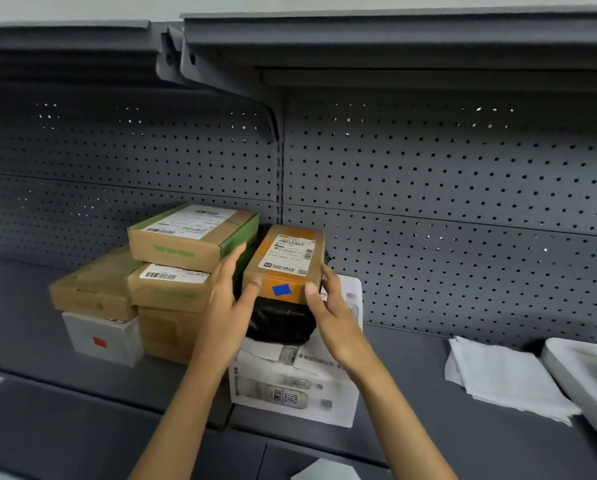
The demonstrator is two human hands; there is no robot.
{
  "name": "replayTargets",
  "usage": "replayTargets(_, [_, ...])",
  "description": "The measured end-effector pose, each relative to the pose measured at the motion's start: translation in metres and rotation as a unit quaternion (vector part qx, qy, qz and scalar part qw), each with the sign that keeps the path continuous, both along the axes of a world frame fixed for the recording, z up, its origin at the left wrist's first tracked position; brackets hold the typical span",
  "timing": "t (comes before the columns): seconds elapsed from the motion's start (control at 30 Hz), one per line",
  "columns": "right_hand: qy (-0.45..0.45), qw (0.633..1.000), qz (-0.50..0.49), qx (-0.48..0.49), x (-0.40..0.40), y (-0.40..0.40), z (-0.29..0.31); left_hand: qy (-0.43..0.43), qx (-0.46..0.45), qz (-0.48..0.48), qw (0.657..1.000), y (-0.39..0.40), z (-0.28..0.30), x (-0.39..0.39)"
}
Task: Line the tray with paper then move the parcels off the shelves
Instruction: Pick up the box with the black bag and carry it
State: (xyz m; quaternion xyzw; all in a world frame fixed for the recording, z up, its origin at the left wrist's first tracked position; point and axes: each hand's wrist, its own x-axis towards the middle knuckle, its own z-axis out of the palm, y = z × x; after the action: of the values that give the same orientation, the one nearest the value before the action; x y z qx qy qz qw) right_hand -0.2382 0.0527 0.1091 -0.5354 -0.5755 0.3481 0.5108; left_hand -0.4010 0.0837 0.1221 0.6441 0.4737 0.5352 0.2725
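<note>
A small brown parcel with a white label and a blue sticker rests on a black wrapped parcel, which sits on a white printed carton. My left hand touches the brown parcel's left front corner with its thumb. My right hand presses its right front corner. Both hands clasp this parcel from the sides. To the left, several brown boxes are stacked on a white box with a red sticker. At the far right stand a white tray and folded white paper.
All of this sits on a grey metal shelf backed by perforated panels. Another shelf overhangs above. A lower shelf edge with a white sheet shows at the bottom.
</note>
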Motion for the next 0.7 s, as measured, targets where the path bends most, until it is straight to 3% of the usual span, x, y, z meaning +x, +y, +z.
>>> replayTargets(0.13, [0.033, 0.999, -0.006, 0.005, -0.010, 0.009, -0.004, -0.021, -0.019, -0.045, 0.999, 0.005, -0.001, 0.003])
replayTargets(0.3, [0.064, 0.997, -0.027, 0.025, -0.016, 0.019, -0.009, 0.021, -0.010, -0.049, 0.999, 0.008, -0.009, 0.010])
replayTargets(0.7, [0.070, 0.996, -0.052, 0.015, -0.018, 0.022, -0.006, -0.076, -0.106, -0.048, 0.990, 0.007, -0.010, 0.012])
